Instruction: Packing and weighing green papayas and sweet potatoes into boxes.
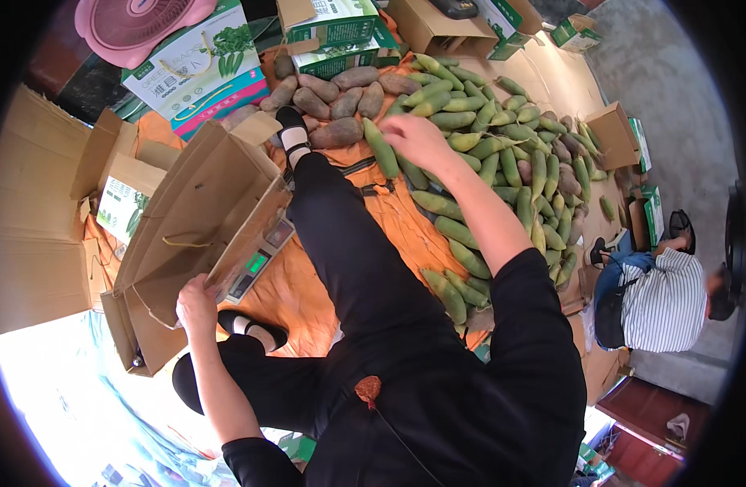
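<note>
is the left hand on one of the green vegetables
No, the left hand is at the edge of the open box; the right hand is at a green vegetable.

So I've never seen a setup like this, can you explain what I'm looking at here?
There's no machine: these are a person's bare hands, seen from a wide fisheye camera worn on the head, looking down. That's why edges bend. The left hand holds the edge of an open cardboard box; a scale with a lit green display shows beside it. The right hand touches a long green vegetable; how firmly, I can't tell. On an orange sheet lie many more green vegetables and some brownish tubers. Another person in a striped top is at the right.
</note>
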The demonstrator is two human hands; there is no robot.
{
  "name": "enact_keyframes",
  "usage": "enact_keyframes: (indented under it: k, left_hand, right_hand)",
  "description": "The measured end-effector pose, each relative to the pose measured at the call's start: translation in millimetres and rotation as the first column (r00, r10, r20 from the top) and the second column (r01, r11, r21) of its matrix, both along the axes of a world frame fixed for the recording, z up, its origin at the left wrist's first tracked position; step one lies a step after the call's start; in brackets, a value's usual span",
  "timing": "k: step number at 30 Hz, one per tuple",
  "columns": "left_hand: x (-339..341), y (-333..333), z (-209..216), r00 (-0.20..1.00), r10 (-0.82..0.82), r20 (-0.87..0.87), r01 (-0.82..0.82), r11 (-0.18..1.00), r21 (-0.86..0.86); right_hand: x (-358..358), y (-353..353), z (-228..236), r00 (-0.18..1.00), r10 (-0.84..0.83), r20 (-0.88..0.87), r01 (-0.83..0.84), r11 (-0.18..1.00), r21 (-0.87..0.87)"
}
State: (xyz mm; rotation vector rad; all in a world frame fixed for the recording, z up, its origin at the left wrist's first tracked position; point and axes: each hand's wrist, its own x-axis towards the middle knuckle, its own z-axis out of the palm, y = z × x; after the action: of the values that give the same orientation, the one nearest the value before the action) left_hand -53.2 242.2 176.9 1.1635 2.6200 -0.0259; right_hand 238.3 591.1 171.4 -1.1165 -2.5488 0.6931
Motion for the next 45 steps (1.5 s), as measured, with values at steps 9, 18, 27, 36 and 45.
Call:
enact_keyframes:
  k: [9, 18, 27, 36, 45]
  left_hand:
    - [-9.2, -1.9, -3.2, 0.999, 0.044, -0.019, -0.04, 0.982, 0.185]
    - [-10.3, 5.0, -11.3, 0.997, 0.078, 0.004, -0.078, 0.979, 0.187]
    - [-13.9, 5.3, -25.5, 0.998, 0.036, 0.052, -0.047, 0.973, 0.225]
    - [-4.4, 3.7, -7.0, 0.996, 0.076, -0.036, -0.071, 0.99, 0.121]
    - [-6.7, 0.5, -14.1, 0.998, 0.064, -0.015, -0.06, 0.978, 0.202]
  right_hand:
    - [157.1, -70.8, -173.8, 0.839, -0.107, 0.533, 0.298, 0.911, -0.286]
    - [289.2, -109.8, -198.2, 0.501, -0.652, 0.569, 0.819, 0.569, -0.07]
    - [381.3, -131.3, -188.5, 0.2, -0.879, 0.433, 0.962, 0.093, -0.255]
    - [383.3, -117.4, -237.2, 0.077, -0.925, 0.373, 0.823, -0.152, -0.548]
    - [395.7, -129.6, -243.7, 0.2, -0.862, 0.465, 0.935, 0.026, -0.353]
